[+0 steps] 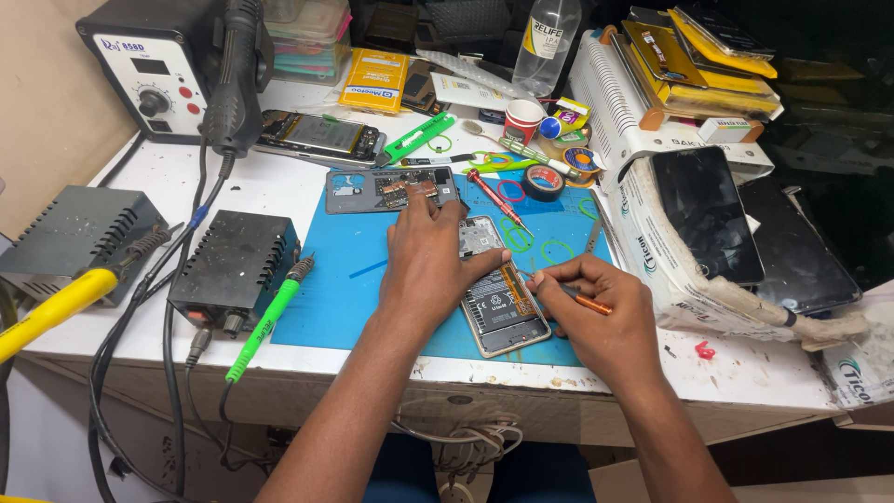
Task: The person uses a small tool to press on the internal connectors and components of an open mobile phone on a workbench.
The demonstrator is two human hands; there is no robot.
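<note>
The right hand [596, 312] pinches a thin orange metal tool [579, 297], tip at the edge of the opened grey phone with its back off [498, 296]. The left hand [430, 265] lies flat, pressing the phone onto the blue rubber mat [349, 279]. This looks like the prying step; the tool must go in gently.

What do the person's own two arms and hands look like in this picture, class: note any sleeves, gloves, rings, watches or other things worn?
Both arms are bare from above the elbow down: no sleeve shows anywhere in view. The left hand and the right hand wear no gloves. No ring, watch or wristband shows on either one, and no bandage or marking can be seen. The fingernails are short and plain.
</note>
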